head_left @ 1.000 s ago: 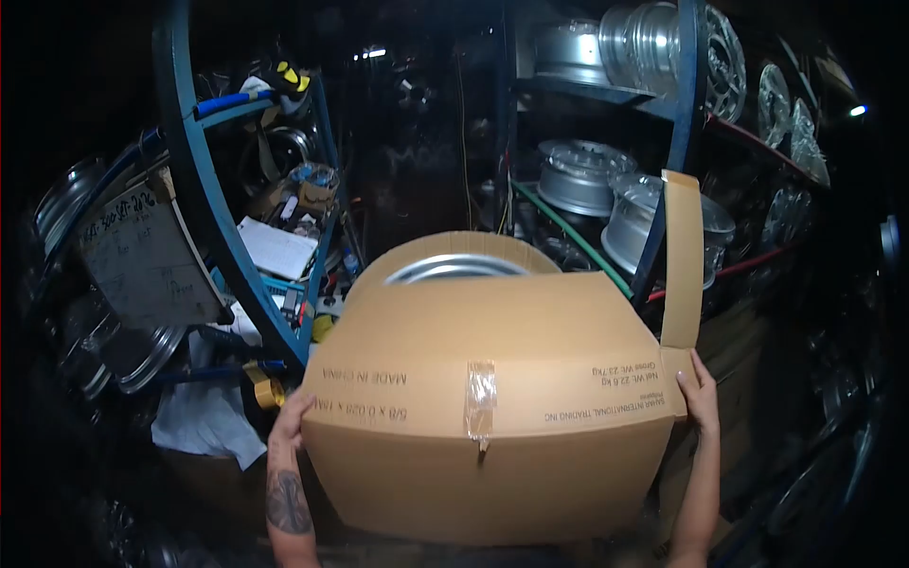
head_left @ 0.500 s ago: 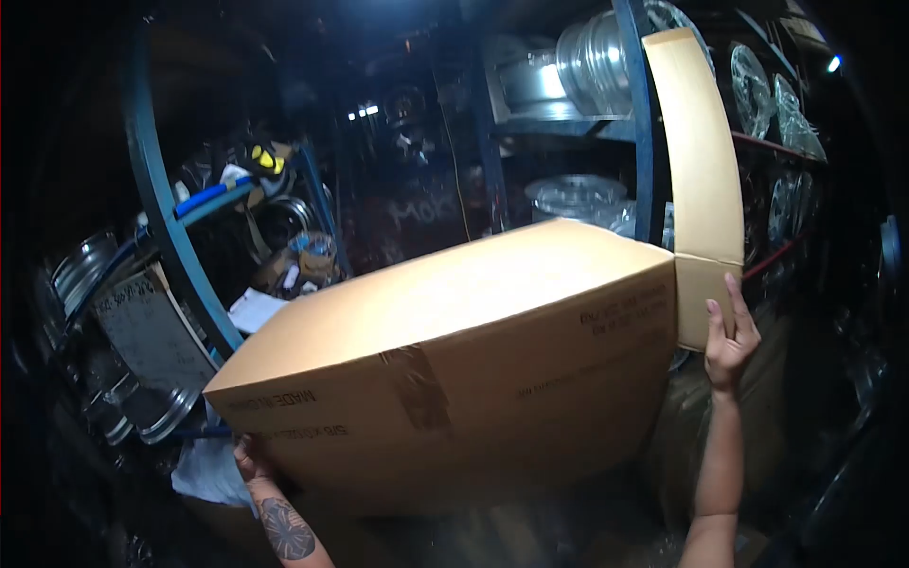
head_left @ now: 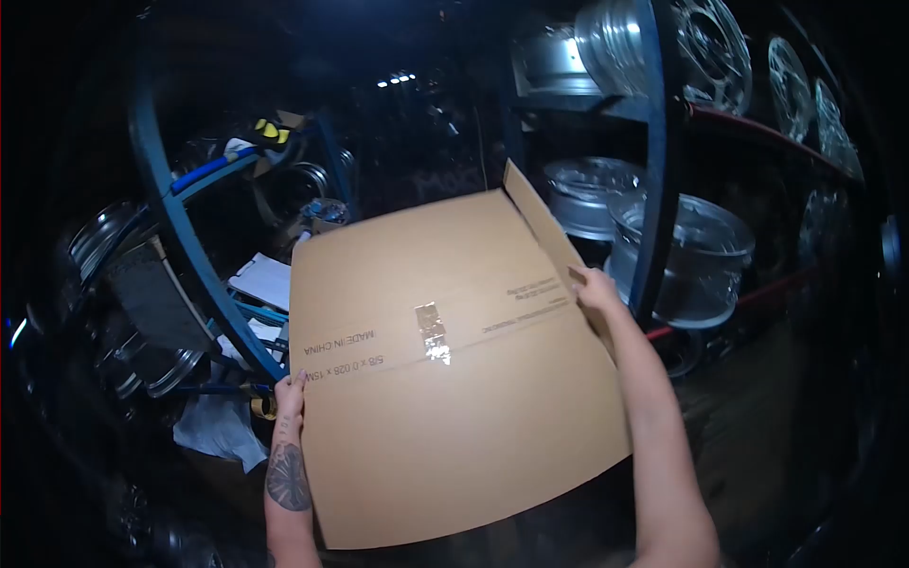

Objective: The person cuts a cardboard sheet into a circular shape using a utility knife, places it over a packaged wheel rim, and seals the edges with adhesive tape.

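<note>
A large brown cardboard box (head_left: pixel 417 454) fills the middle of the view, tilted toward me. Its print, including "MADE IN CHINA", reads upside down, and shiny clear tape (head_left: pixel 432 333) crosses its seam. A narrow flap (head_left: pixel 544 222) stands up along the right side. My left hand (head_left: pixel 292 393) grips the left edge, thumb on the printed face and the other fingers hidden behind. At the right edge, by the base of the flap, my right hand (head_left: pixel 595 289) is closed on the cardboard; its fingertips are partly hidden.
Blue metal shelf posts (head_left: pixel 663 161) rise on the right, with silver wheel rims (head_left: pixel 696 256) on the shelves. Another blue rack (head_left: pixel 180 237) on the left holds papers (head_left: pixel 262 281) and assorted items. A pale plastic bag (head_left: pixel 218 431) hangs low at left.
The box has tipped so its printed face turns up toward me. The right flap has swung inward, and my right hand has moved left from open fingers to a grip on the edge.
</note>
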Demonstrator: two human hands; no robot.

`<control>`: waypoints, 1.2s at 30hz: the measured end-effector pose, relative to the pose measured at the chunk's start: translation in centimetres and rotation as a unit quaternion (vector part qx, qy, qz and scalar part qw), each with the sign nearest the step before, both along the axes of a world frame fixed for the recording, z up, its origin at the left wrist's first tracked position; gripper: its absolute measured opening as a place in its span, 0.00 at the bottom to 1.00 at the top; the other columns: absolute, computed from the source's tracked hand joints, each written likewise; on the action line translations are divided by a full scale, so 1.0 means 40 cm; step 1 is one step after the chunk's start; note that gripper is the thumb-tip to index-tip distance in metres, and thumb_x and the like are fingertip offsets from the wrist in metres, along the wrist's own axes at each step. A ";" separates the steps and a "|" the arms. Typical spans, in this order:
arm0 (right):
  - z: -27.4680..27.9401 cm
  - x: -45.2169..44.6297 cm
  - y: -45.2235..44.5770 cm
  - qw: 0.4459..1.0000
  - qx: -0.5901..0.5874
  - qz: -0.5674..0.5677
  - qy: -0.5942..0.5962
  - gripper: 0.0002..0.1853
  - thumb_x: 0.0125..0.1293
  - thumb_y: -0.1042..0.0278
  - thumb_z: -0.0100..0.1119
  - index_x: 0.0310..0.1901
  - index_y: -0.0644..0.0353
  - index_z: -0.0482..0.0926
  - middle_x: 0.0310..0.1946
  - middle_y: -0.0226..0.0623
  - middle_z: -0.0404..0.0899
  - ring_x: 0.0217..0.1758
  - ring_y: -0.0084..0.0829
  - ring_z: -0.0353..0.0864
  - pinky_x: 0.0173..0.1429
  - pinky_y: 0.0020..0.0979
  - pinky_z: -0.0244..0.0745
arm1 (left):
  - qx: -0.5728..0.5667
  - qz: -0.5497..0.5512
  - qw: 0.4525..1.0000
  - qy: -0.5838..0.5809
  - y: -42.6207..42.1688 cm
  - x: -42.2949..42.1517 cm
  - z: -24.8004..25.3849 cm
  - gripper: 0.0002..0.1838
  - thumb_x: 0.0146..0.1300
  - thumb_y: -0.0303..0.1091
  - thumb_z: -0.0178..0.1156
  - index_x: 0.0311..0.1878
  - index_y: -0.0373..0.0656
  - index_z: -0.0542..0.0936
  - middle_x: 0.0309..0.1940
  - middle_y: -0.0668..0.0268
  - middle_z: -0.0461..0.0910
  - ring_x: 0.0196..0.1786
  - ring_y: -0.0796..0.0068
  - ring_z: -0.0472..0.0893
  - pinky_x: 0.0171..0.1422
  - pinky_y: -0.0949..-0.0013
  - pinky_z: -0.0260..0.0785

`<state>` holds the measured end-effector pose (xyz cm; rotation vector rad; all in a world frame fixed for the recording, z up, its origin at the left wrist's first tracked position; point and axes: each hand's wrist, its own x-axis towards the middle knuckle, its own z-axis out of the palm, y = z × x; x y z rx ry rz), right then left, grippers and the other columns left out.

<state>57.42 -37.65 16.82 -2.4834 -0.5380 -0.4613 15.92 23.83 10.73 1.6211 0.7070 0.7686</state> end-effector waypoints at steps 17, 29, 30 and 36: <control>-0.072 -0.111 0.026 0.992 -0.020 0.030 0.120 0.36 0.65 0.34 0.62 0.67 0.51 0.83 0.74 0.38 0.76 0.78 0.45 0.71 0.81 0.76 0.39 | -0.123 0.035 0.982 0.139 0.118 0.121 -0.053 0.17 0.76 0.37 0.63 0.55 0.29 0.85 0.46 0.53 0.89 0.43 0.59 0.88 0.48 0.55 0.79; -0.170 -0.063 0.118 0.983 -0.049 -0.004 0.179 0.52 0.63 0.16 0.53 0.81 0.44 0.67 0.80 0.48 0.65 0.81 0.51 0.67 0.82 0.54 0.62 | -0.099 -0.210 0.968 0.097 0.050 0.092 0.051 0.23 0.73 0.26 0.63 0.67 0.30 0.72 0.57 0.52 0.85 0.57 0.60 0.86 0.66 0.56 0.78; -0.158 -0.052 0.106 0.977 -0.028 0.030 0.207 0.54 0.62 0.14 0.52 0.81 0.44 0.67 0.80 0.50 0.64 0.81 0.51 0.67 0.82 0.45 0.65 | -0.087 -0.205 0.971 0.089 0.048 0.106 0.051 0.23 0.72 0.25 0.63 0.67 0.30 0.71 0.58 0.51 0.84 0.58 0.59 0.86 0.66 0.56 0.78; -0.107 -0.038 0.148 0.962 -0.158 -0.040 0.221 0.54 0.65 0.15 0.48 0.85 0.42 0.56 0.85 0.47 0.55 0.82 0.48 0.66 0.81 0.49 0.65 | -0.095 -0.181 0.971 0.122 0.030 0.175 0.055 0.28 0.72 0.25 0.63 0.70 0.27 0.66 0.62 0.46 0.81 0.61 0.55 0.84 0.67 0.55 0.77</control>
